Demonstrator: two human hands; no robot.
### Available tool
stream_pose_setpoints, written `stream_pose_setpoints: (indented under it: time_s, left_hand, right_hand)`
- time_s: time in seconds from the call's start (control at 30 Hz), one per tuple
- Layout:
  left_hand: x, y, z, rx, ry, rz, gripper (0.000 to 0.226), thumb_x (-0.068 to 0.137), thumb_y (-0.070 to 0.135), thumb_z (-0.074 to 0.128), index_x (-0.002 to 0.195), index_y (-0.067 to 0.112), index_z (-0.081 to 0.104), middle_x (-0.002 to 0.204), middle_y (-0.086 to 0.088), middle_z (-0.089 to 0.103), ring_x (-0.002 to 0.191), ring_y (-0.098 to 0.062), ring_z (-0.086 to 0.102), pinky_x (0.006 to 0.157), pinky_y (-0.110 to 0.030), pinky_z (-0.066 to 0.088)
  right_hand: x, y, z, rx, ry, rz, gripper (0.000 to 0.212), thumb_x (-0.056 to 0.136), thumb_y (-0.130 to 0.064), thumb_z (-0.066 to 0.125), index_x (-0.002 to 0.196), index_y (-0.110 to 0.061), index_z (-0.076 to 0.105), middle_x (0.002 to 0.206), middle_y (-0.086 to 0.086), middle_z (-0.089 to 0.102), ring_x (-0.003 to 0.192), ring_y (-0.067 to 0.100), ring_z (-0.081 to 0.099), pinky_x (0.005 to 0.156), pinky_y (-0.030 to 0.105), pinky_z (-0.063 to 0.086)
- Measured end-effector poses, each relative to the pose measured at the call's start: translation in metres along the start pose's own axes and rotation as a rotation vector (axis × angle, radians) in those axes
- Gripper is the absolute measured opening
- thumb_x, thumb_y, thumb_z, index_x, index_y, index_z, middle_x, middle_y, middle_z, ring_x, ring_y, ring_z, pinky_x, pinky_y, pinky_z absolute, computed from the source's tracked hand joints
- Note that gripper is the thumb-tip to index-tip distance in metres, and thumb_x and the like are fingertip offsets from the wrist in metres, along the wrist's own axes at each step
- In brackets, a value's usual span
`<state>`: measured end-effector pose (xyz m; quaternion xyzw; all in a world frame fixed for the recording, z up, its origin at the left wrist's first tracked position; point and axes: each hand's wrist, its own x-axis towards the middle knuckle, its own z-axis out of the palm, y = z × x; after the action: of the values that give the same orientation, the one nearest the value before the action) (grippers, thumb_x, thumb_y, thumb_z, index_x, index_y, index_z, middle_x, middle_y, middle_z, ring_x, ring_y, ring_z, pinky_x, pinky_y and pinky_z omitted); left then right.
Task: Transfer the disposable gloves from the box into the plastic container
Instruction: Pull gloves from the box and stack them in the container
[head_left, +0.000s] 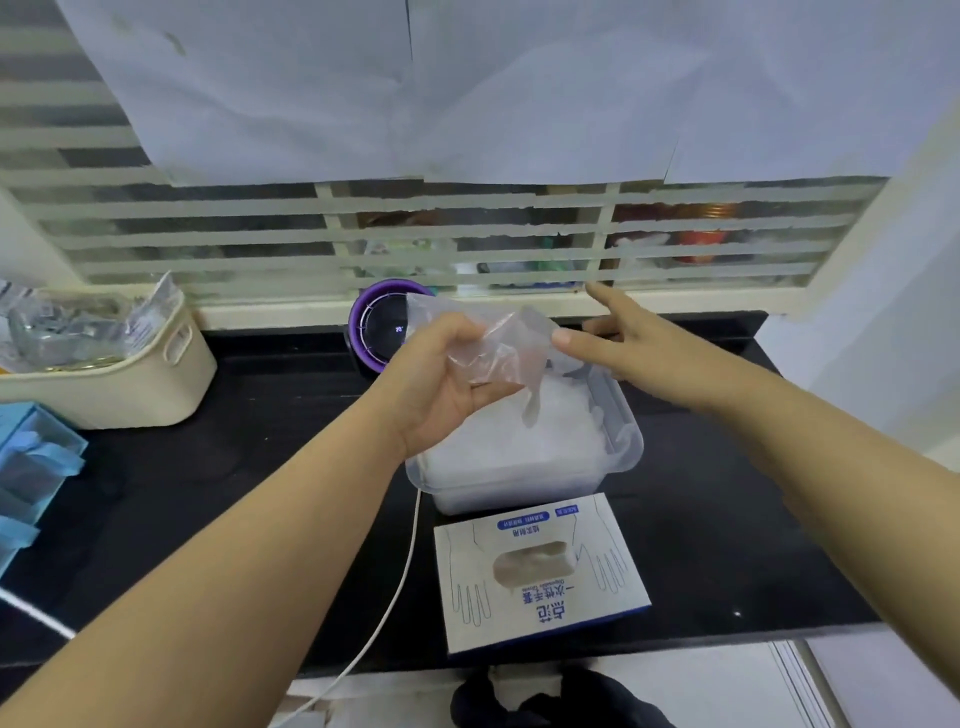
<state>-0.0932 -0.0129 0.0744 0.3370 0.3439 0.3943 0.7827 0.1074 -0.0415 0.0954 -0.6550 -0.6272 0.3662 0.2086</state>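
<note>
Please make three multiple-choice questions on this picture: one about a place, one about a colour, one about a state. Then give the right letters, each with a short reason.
1. Where does the glove box lie relative to the plastic container?
A. nearer to the person
B. inside it
C. on its far side, by the window

2. What colour is the rim of the round device?
A. red
B. purple
C. yellow

3. What is the left hand doing?
A. hanging open and empty
B. gripping a clear glove
C. lifting the box

Answers:
1 A: the box lies just in front of the container, closer to the person.
2 B: a purple ring surrounds its dark face.
3 B: the hand is closed round the glove, held above the container.
</note>
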Motion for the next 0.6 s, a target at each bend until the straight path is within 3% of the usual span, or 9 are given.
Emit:
stream_pose_setpoints:
  time_s: [0.1,0.2,0.27,0.4,0.5,0.6]
  left_hand:
    - [0.007,0.000,0.004,-0.152,0.018,0.008,0.028,0.094,0.010,0.039,0.115,0.000,0.055,0.107,-0.018,0.067,0.092,-0.031,0.069,0.075,-0.037,0.060]
    - [0.015,-0.003,0.009,-0.265,-0.003,-0.017,0.033,0.094,0.013,0.037,0.113,-0.004,0.058,0.117,-0.023,0.065,0.105,-0.036,0.064,0.089,-0.042,0.055]
    - [0.018,-0.006,0.014,-0.299,-0.039,-0.034,0.036,0.094,0.015,0.035,0.112,-0.005,0.058,0.117,-0.024,0.065,0.106,-0.036,0.064,0.096,-0.044,0.050]
    - [0.023,-0.009,0.020,-0.289,-0.087,-0.073,0.043,0.088,0.016,0.036,0.119,-0.009,0.053,0.118,-0.025,0.063,0.097,-0.037,0.064,0.086,-0.044,0.053]
    - [0.023,-0.007,0.016,-0.216,-0.114,-0.132,0.054,0.085,0.018,0.037,0.130,-0.010,0.047,0.131,-0.028,0.055,0.110,-0.039,0.057,0.089,-0.044,0.052]
    - [0.021,-0.007,0.007,-0.159,-0.120,-0.175,0.056,0.087,0.019,0.036,0.139,-0.001,0.043,0.129,-0.025,0.058,0.103,-0.036,0.064,0.083,-0.047,0.055]
  right_hand:
    - [0.009,0.021,0.019,0.484,-0.038,0.232,0.107,0.064,-0.071,0.059,0.151,-0.030,0.013,0.147,0.008,0.039,0.116,0.021,0.052,0.095,0.036,0.047]
    - [0.019,0.032,0.038,1.087,-0.170,0.443,0.114,0.057,-0.067,0.068,0.149,-0.020,0.019,0.131,0.025,0.049,0.110,0.036,0.057,0.088,0.046,0.051]
    - [0.023,0.033,0.047,1.377,-0.254,0.470,0.112,0.064,-0.068,0.065,0.148,-0.009,0.019,0.129,0.027,0.053,0.113,0.040,0.056,0.092,0.051,0.048]
    - [0.027,0.019,0.044,1.608,-0.309,0.284,0.075,0.081,-0.067,0.051,0.121,-0.005,0.063,0.122,0.020,0.062,0.115,0.034,0.058,0.107,0.046,0.038]
    - [0.032,0.016,0.032,1.609,-0.211,0.175,0.065,0.084,-0.050,0.058,0.129,-0.004,0.054,0.126,0.018,0.061,0.114,0.032,0.060,0.105,0.044,0.041]
    - [0.039,0.019,0.024,1.499,-0.019,0.125,0.043,0.090,-0.027,0.057,0.128,-0.006,0.055,0.121,0.013,0.064,0.106,0.023,0.064,0.096,0.037,0.050]
